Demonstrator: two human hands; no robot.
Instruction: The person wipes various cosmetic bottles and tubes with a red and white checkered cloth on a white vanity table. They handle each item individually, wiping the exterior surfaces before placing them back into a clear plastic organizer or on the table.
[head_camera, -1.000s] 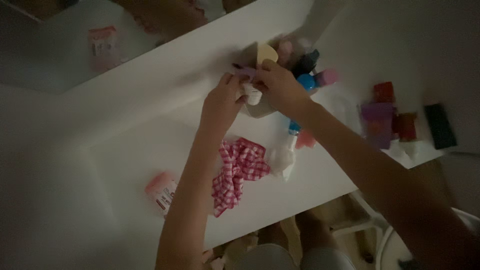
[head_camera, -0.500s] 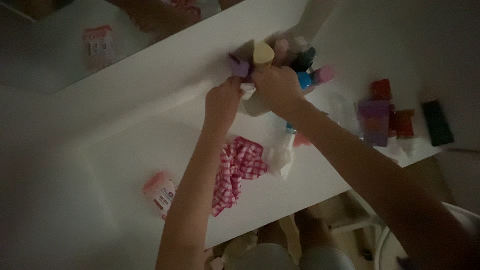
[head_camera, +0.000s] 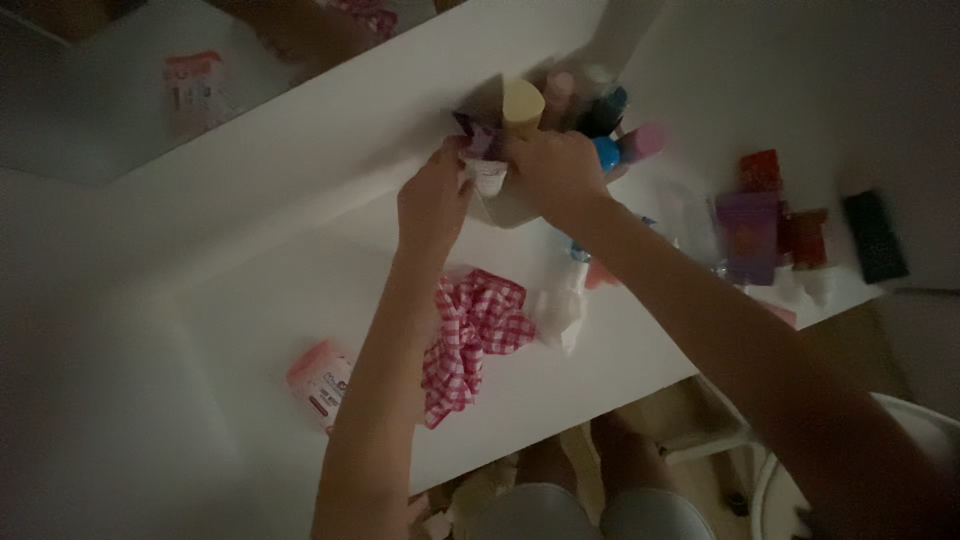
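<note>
Dim view | our left hand (head_camera: 432, 205) pinches a small purple item (head_camera: 478, 137) at the rim of a pale holder cup (head_camera: 510, 205) by the mirror | right hand (head_camera: 553, 170) curls around the cup, seemingly steadying it | checked cloth (head_camera: 470, 340) lies nearer us on the white table (head_camera: 250, 310).

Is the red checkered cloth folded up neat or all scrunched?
Scrunched. The red checkered cloth lies in a wrinkled, uneven heap on the white table.

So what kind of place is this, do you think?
Probably a dressing table at home: a white table against a mirror, a holder crammed with small bottles and tubes, and a red checked scrunchie.
</note>
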